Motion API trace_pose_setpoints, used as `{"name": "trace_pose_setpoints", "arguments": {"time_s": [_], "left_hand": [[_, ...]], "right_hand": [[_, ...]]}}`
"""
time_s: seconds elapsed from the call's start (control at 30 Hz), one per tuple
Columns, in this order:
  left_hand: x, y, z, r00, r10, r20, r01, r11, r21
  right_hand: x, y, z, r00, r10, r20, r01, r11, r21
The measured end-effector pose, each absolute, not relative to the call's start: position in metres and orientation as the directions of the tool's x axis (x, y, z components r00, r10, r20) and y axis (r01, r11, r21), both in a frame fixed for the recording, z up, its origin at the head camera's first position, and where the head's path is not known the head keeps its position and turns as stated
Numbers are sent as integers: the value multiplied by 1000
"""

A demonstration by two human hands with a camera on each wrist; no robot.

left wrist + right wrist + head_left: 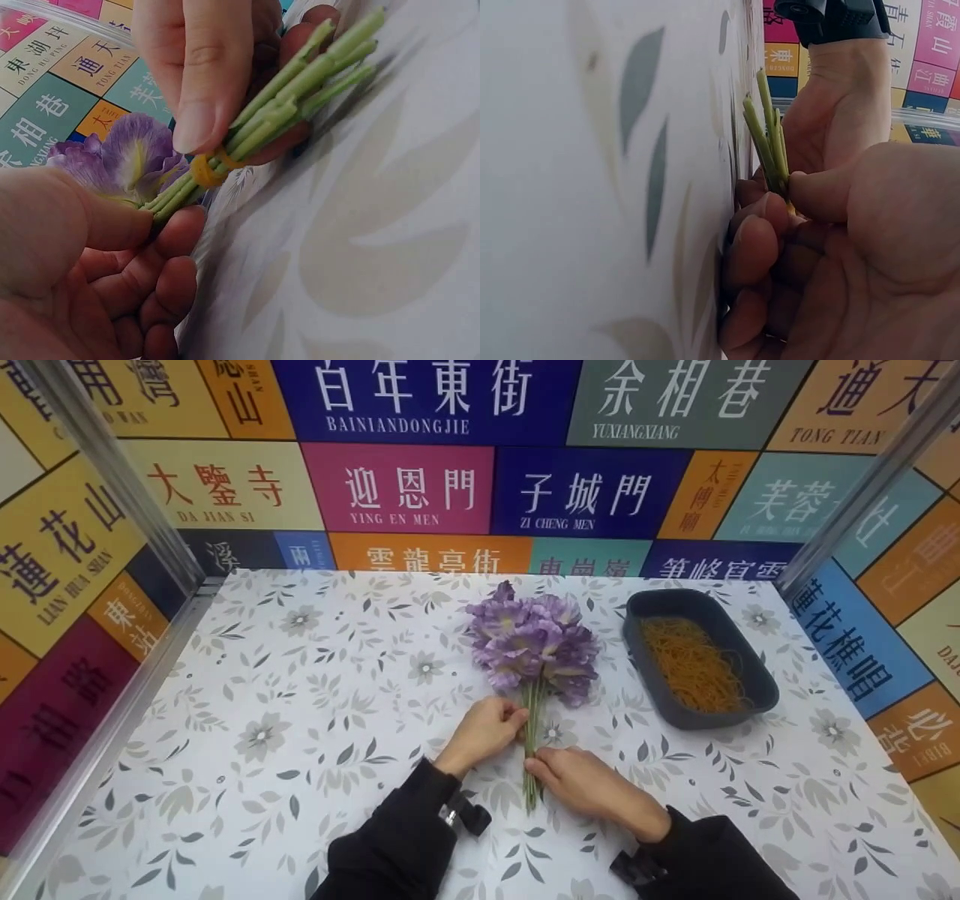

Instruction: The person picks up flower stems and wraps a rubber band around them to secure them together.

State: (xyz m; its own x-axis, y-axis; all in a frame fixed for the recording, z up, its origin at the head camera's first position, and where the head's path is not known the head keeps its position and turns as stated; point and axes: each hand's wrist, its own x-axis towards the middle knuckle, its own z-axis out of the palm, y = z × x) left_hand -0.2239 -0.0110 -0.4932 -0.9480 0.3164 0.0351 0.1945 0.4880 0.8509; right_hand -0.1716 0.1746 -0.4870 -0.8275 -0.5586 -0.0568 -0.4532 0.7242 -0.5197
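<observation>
A bunch of purple flowers [532, 645] lies over the patterned table, blossoms pointing away from me. Its green stems [289, 97] run toward me, gathered in a bundle. Just below the blossoms my left hand [484, 729] pinches the stems between thumb and fingers. My right hand [589, 782] grips them lower down, near the cut ends. In the left wrist view a yellow rubber band [208, 172] circles the stems between the two hands, with the right thumb right beside it. The right wrist view shows the stem ends [765, 139] sticking out past the right thumb and fingers.
A dark grey tub [640, 660] holding many yellow-brown rubber bands [694, 667] stands right of the blossoms. The white tabletop [300, 795] has a leaf and flower print. Panels with large lettering [405, 487] surround the back and sides, with metal posts [135, 480] at the corners.
</observation>
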Motion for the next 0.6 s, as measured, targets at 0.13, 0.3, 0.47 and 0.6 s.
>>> {"name": "trace_pose_setpoints", "arguments": {"time_s": [0.13,0.3,0.47,0.6], "left_hand": [[-224,-12,-493,-949,314,19,176,479,860],[-224,-13,-493,-953,302,-16,138,481,866],[-224,-14,-493,-954,296,-45,109,482,869],[-225,-14,-493,-955,291,-65,84,473,877]], "right_hand": [[-173,175,-487,-823,-567,-39,-470,717,-515],[-174,176,-486,-816,-575,-50,-468,709,-528],[-174,176,-486,-813,-581,-50,-473,707,-525],[-174,176,-487,-818,-573,-52,-469,716,-518]]}}
